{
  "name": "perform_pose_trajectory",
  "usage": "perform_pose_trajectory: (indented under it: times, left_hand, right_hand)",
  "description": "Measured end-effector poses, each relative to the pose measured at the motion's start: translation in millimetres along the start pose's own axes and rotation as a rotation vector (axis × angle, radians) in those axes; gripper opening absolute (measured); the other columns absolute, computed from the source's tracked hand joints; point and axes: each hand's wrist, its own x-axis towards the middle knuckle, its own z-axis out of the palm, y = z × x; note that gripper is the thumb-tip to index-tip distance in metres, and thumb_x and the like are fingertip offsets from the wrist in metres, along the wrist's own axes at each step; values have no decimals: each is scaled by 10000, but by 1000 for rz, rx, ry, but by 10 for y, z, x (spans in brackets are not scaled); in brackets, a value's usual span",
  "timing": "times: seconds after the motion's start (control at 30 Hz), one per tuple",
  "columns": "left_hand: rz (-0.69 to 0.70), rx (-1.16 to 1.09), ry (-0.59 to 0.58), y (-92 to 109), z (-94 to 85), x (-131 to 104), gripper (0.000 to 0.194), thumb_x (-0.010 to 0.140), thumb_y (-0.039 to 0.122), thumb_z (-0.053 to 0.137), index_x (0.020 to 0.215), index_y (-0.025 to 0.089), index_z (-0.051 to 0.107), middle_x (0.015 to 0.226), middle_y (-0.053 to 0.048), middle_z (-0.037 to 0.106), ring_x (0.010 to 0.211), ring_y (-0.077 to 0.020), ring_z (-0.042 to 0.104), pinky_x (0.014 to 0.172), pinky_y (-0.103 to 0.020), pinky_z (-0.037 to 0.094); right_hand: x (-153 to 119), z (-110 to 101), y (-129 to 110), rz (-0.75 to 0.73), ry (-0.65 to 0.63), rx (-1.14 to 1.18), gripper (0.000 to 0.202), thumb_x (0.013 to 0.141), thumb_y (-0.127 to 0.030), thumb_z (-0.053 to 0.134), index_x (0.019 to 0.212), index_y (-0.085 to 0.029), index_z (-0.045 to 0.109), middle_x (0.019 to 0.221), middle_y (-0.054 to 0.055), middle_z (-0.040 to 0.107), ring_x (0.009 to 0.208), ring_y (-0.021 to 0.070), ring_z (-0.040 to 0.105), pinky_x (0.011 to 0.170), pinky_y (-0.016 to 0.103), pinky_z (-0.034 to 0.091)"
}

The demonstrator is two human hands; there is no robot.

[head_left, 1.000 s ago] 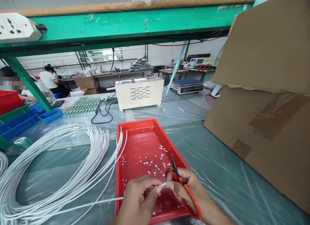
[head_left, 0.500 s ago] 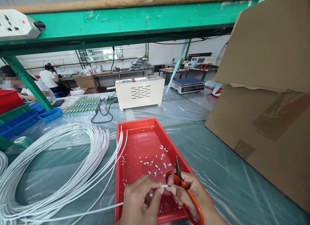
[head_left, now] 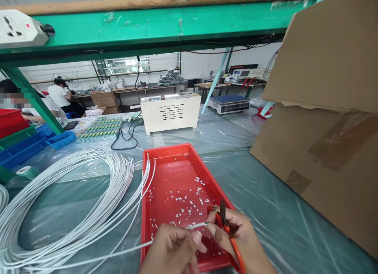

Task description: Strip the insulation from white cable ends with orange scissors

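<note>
My left hand (head_left: pixel 174 248) is closed around a white cable (head_left: pixel 118 253), whose stripped tip sticks out past the fingers toward the right with a dark end. Orange-handled scissors (head_left: pixel 236 250) rest in my right hand (head_left: pixel 242 234), blades pointing up and away. The right thumb and a finger also meet at the cable's tip. Both hands are over the near end of a red tray (head_left: pixel 168 179), which has small silvery and white scraps scattered on its floor. A large coil of white cable (head_left: pixel 118 183) lies left of the tray, several loose ends resting over the tray's left rim.
A cream metal box (head_left: pixel 171 114) stands behind the tray, with a scale (head_left: pixel 228 104) farther right. A big cardboard box (head_left: pixel 325 148) flanks the right side. Green boards (head_left: pixel 102 128) and blue bins (head_left: pixel 62 140) are at left. A green shelf beam (head_left: pixel 165 24) crosses above; co-workers sit behind.
My left fingers have shifted back along the cable, so more of its tip shows. My right hand and the scissors have moved slightly right, the blades turning more upright.
</note>
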Motion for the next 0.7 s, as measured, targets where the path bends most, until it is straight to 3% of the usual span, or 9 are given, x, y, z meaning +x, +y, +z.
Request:
perform_pose_trajectory:
  times: [0.1,0.2,0.27,0.53,0.7]
  left_hand:
    - [-61,-233,-59,4,-4,57,556,686,616,499,729,83,652,488,-22,554,317,-66,441,348,-175,313]
    - [-38,-331,9,26,-4,80,511,651,584,571,579,80,614,502,-31,566,325,-52,436,357,-169,297]
    - [-13,-358,40,42,-3,72,506,617,579,608,522,83,584,497,-32,564,343,-50,427,378,-174,298]
    - [166,-206,65,52,-23,-13,384,762,450,543,666,85,614,536,-19,550,487,-84,472,506,-192,370]
    - [223,-90,204,95,-74,-30,341,786,407,526,618,112,556,529,-2,530,518,-96,476,529,-193,374]
  right_hand:
    - [-54,2,-20,-331,36,-306,106,628,-97,529,571,-186,523,484,-26,493,428,109,431,431,219,346]
    - [-96,4,-8,-712,20,-541,184,658,-48,498,684,-202,596,505,2,573,429,128,476,429,241,344]
    - [-113,0,23,-848,-12,-618,246,682,-32,491,789,-211,622,568,33,639,458,149,519,448,261,360]
    - [-125,23,121,-800,-41,-583,246,686,-8,531,814,-200,615,564,39,628,460,154,520,447,259,375]
    - [-149,93,56,-519,-13,-415,126,721,-82,528,682,-193,573,530,3,551,459,124,497,467,221,383]
